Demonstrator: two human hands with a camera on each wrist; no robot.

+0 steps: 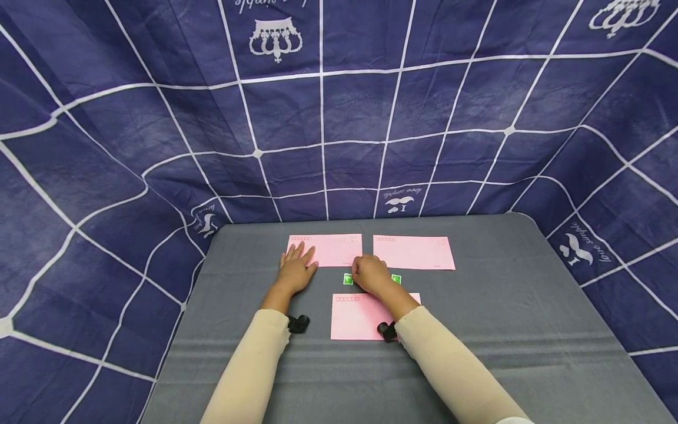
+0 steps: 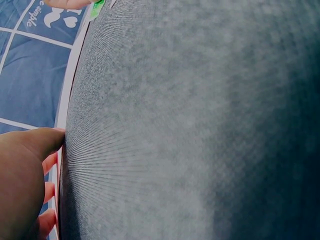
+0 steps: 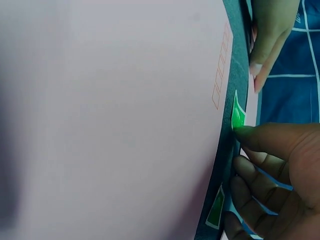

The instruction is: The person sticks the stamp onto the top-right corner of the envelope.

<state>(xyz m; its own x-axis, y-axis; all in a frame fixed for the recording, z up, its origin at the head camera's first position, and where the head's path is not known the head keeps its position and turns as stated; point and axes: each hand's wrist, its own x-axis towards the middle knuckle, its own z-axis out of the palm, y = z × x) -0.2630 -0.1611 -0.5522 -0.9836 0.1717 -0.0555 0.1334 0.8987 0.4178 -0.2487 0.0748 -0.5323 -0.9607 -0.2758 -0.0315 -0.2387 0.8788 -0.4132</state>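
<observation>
My left hand (image 1: pixel 295 273) rests with spread fingers on the lower left of a pink envelope (image 1: pixel 333 252) at the back of the table. My curled right hand (image 1: pixel 369 272) is just right of a small green stamp (image 1: pixel 348 279). In the right wrist view the thumb tip and curled fingers pinch the near end of this stamp (image 3: pixel 238 111), which looks bent. A second green stamp (image 1: pixel 396 280) shows at the right hand's other side. Below lies a front pink envelope (image 1: pixel 355 318), partly covered by my right forearm. Whatever is under the right hand is hidden.
Another pink envelope (image 1: pixel 413 253) lies at the back right. Grey cloth covers the table (image 1: pixel 503 306). A blue curtain (image 1: pixel 349 106) with white grid lines stands behind it and at both sides. Both wrists wear a black camera band (image 1: pixel 299 324).
</observation>
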